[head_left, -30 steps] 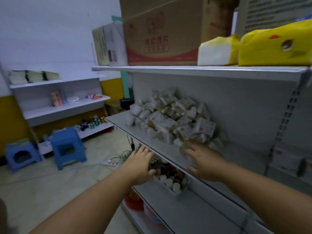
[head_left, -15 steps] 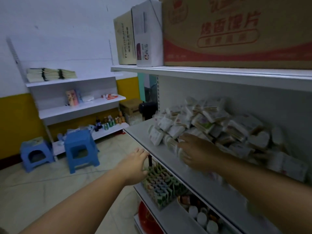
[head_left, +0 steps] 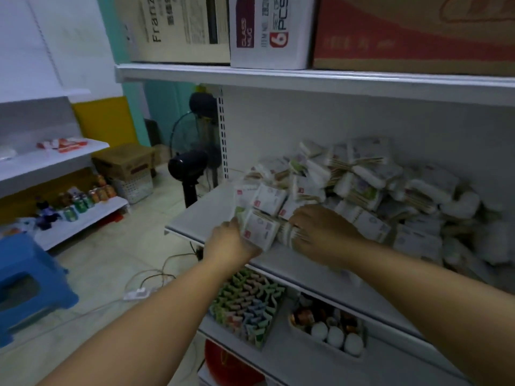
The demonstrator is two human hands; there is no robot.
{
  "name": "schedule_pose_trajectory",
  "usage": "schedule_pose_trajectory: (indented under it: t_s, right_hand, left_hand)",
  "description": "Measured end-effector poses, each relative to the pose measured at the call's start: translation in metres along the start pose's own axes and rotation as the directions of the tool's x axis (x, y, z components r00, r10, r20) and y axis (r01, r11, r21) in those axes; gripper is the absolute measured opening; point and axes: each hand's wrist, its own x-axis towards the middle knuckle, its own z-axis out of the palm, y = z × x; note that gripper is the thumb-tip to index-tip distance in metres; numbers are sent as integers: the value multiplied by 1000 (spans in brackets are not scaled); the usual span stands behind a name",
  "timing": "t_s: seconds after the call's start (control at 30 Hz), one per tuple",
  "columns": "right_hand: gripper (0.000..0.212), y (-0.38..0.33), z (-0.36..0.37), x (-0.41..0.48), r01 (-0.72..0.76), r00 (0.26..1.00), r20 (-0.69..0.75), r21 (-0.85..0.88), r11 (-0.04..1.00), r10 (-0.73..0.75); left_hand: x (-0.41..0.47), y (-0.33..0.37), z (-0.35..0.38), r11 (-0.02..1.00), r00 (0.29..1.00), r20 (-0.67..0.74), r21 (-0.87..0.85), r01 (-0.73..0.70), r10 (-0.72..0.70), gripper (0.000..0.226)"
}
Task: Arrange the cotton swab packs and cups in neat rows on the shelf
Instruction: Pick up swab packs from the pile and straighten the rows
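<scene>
A loose heap of cotton swab packs (head_left: pixel 359 188) covers the middle white shelf (head_left: pixel 200 215), piled against the back wall and spreading to the right. At the heap's front left lies one white pack (head_left: pixel 260 229) with red marks. My left hand (head_left: pixel 228 243) grips its left end and my right hand (head_left: pixel 320 232) presses on its right end, where the swab sticks show. Both hands are at the shelf's front edge. I see no cups on this shelf.
Cardboard boxes (head_left: pixel 270 29) stand on the shelf above. The shelf below holds a tray of coloured packets (head_left: pixel 248 302) and a tray of small jars (head_left: pixel 328 327). A fan (head_left: pixel 192 162) stands left of the shelf. A blue stool (head_left: pixel 25 285) and a power strip (head_left: pixel 138 293) are on the floor.
My left hand has risen from below the shelf edge and closed on a swab pack. The right hand has moved onto the same pack. The view has swung left and closer.
</scene>
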Motion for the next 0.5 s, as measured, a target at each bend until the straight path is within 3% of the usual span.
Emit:
schedule_pose_trajectory:
  t_s: [0.17, 0.27, 0.37, 0.5]
  right_hand:
    - [37, -2, -3, 37, -100, 985, -150, -113, 989, 82]
    - [36, -2, -5, 69, -124, 971, -221, -125, 984, 94]
    - [44, 1, -5, 98, -145, 973, -204, -166, 975, 109]
    - [65, 6, 5, 122, -187, 975, -170, -283, 941, 142]
  left_hand:
    - [29, -4, 16, 997, 996, -45, -1, 82, -82, 72]
    - [39, -9, 17, 984, 995, -18, -150, 97, -100, 57]
    - [44, -16, 14, 943, 993, 14, -311, 119, -120, 39]
    - [48, -22, 11, 908, 994, 55, -405, 105, -91, 32]
